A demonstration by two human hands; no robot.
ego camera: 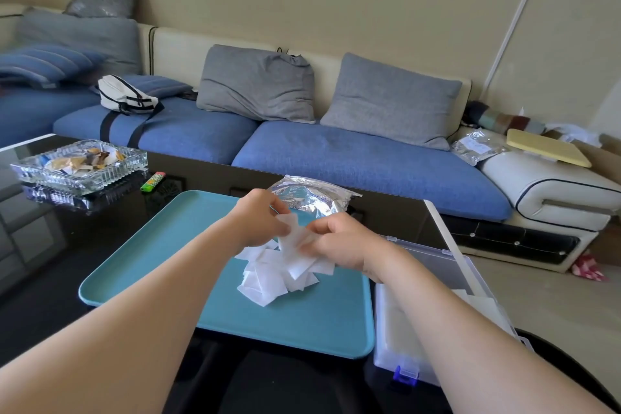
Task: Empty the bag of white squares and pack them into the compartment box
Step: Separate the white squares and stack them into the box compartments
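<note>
- Compartment box point(386, 346): clear plastic, at the tray's right edge, blue latch point(406, 375) toward the viewer, lid point(447, 259) raised at the far side. The right forearm crosses over it. Pale contents show through the walls, but they are too blurred to assign to a compartment.
- Tray point(151, 262): teal and shallow, lying on the dark glossy table point(50, 262). It holds the loose stock.
- White squares point(268, 276): a fanned, overlapping pile at the tray's centre, directly under the hands.
- Left hand point(258, 222): fingers curled, pinching the edge of a few squares lifted above the pile.
- Right hand point(342, 242): fingers curled round the other side of the same small bundle.
- Step in hand, as judged: gathering and squaring a bundle for packing. It is done well by aligning the edges between both hands over the tray so that strays drop onto it. The bundle should be kept thin enough to enter one compartment flat.
- Foil bag point(309, 195): crumpled, at the tray's far edge just beyond the hands. Whether anything remains inside cannot be told.
- Glass ashtray point(80, 161): far left on the table, holding scraps, with a lighter point(153, 181) beside it.
- Sofa point(336, 151): blue seats and grey cushions, carrying a white pouch point(126, 96).
</note>
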